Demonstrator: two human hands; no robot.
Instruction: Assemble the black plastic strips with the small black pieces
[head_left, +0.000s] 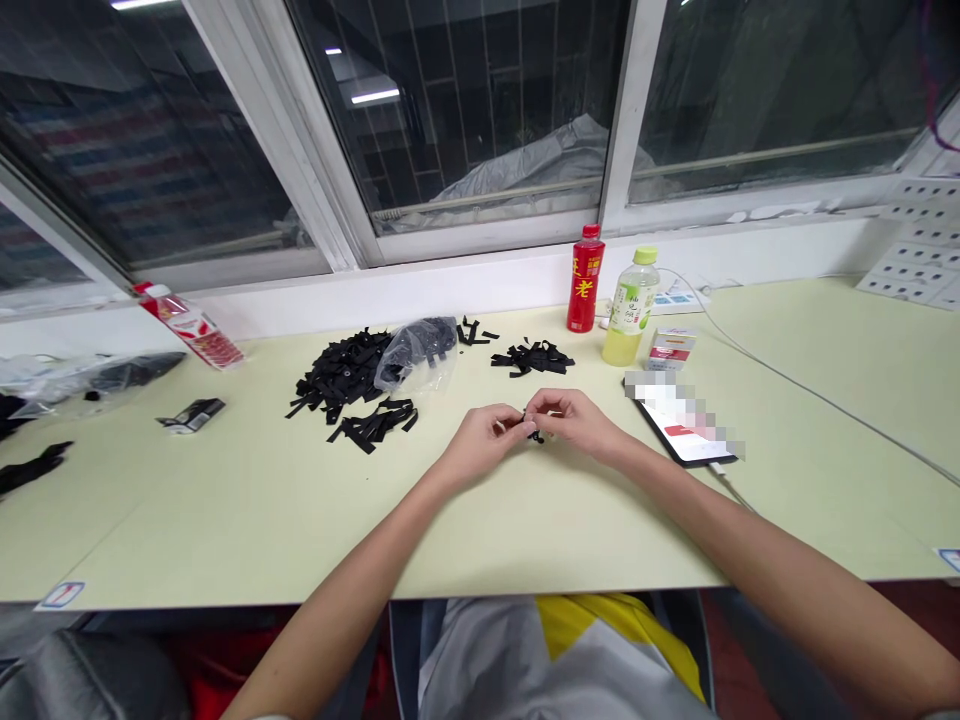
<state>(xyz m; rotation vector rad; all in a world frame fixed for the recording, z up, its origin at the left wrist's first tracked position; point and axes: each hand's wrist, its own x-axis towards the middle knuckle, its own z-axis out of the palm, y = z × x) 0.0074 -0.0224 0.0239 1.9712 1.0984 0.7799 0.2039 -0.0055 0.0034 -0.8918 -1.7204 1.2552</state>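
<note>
Two bare hands meet over a pale green counter [300, 540], near the middle of the scene. The left hand [480, 440] reaches in from the left and the right hand [577, 420] from the right, their fingertips touching or almost so. Between them is a small black piece [535, 436], mostly hidden by the fingers; whether it rests on the counter or is held just above it cannot be told. The grip of each hand appears together, thumb toward forefinger, clamped on this piece. The step in hand looks like close fingertip work on that one piece. As a judgement, the next move calls for a light, exact pinch from both hands, one steadying while the other works, since so small a piece could easily slip. Just beyond the hands lies a loose cluster of black strips [532, 357]. Farther left is a large heap of black strips [337, 370] with a clear plastic bag [431, 355] against its right side, and a smaller bunch of strips [375, 425] on its near side. To the right of the hands lies a phone [686, 420]; beyond it stand a small box [670, 350], a bottle of yellow drink [631, 310] and a red bottle [585, 280].
</note>
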